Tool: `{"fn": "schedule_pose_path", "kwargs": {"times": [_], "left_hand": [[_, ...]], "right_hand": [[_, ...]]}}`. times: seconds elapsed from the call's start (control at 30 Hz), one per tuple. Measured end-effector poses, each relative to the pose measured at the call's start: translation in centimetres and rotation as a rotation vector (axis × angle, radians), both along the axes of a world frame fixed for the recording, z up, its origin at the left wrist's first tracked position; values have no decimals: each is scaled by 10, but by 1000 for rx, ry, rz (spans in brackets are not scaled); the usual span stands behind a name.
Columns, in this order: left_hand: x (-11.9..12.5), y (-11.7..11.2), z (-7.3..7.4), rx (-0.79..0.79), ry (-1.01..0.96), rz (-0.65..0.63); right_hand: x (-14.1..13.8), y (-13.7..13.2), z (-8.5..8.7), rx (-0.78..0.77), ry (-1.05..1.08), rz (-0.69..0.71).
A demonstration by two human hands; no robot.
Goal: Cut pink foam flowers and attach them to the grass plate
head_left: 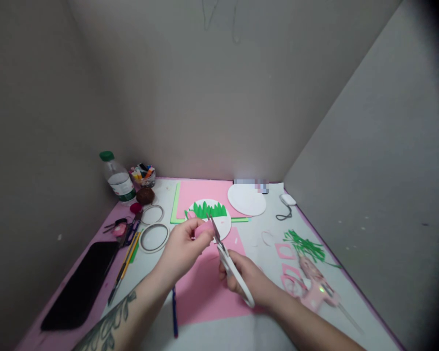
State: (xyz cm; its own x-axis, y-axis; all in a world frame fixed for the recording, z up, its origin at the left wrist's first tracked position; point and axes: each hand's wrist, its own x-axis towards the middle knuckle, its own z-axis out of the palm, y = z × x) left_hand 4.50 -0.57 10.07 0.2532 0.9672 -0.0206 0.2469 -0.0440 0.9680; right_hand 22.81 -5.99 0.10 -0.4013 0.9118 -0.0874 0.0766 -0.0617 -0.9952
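My left hand point(186, 246) pinches a small piece of pink paper point(204, 229) between thumb and fingers. White-handled scissors point(231, 267) are gripped in my right hand point(247, 275), their slightly parted blades beside the pink piece. Whether the blades touch the paper I cannot tell. Below both hands lies a larger pink sheet point(208, 292). Just beyond them is a white paper circle point(221, 230) with green paper grass point(209, 209) across it. A dark blue pen point(174, 312) rests by the sheet's left edge.
At right are a pink glue gun point(316, 287), green paper strips point(305, 246) and pink paper offcuts point(285, 251). A white disc point(247, 199) lies at the back. On the left stand a bottle point(119, 180), tape rolls point(154, 237), pencils point(126, 261) and a black phone point(82, 285).
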Motion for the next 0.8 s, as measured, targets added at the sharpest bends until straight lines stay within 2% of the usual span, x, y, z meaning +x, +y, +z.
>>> {"fn": "schedule_pose_path", "kwargs": {"times": [0.23, 0.6, 0.8], "left_hand": [[0, 0, 3, 13, 31, -7], [-1, -1, 3, 10, 32, -5], [-1, -1, 2, 23, 43, -16]], "right_hand": [[0, 0, 8, 1, 27, 14], [0, 1, 5, -4, -15, -9], [-1, 1, 9, -7, -26, -16]]}}
